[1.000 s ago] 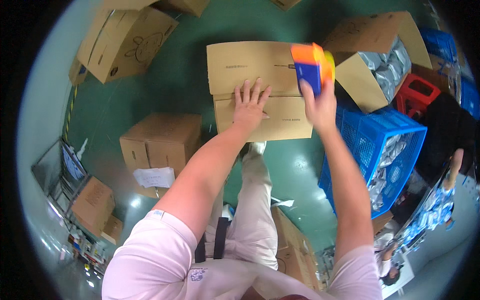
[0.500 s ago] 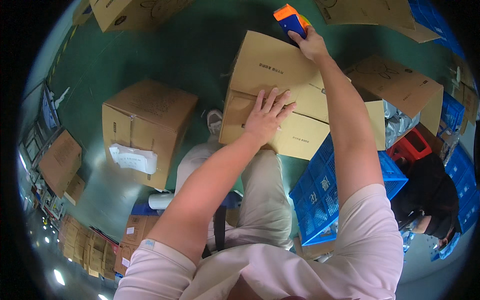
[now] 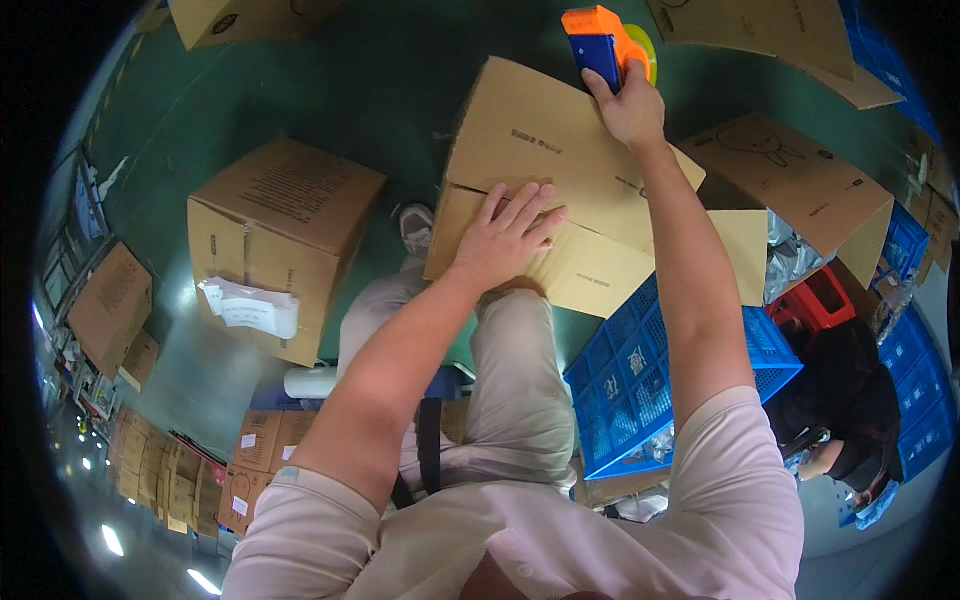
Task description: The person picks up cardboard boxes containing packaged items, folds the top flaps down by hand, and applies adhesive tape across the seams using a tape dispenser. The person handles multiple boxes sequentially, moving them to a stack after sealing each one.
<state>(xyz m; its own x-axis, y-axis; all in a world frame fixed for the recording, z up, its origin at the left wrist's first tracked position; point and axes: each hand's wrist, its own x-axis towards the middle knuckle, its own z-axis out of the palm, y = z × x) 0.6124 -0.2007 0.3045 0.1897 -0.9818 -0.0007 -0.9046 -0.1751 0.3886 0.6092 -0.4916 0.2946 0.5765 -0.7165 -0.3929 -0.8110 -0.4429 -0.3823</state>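
A brown cardboard box (image 3: pixel 540 125) stands before me, its top flaps folded in to meet at a seam. My left hand (image 3: pixel 508 238) lies flat on the flaps near that seam, fingers spread. Beyond the box's far right edge, my right hand (image 3: pixel 634 108) grips an orange and blue tape dispenser (image 3: pixel 597 52). A yellow-green roll shows on the dispenser's right side. Whether tape runs from it to the box, I cannot tell.
To the left stands a closed carton (image 3: pixel 275 235) with a white paper pouch. At right are a blue plastic crate (image 3: pixel 632 385), an open carton (image 3: pixel 810 185) holding silvery packages, a red stool (image 3: pixel 822 300) and a person in black (image 3: pixel 840 400). More cartons (image 3: pixel 110 305) line the left.
My right hand has turned the tape dispenser so that more of its orange side and roll shows. My left hand stays flat on the box. The whole view has shifted slightly.
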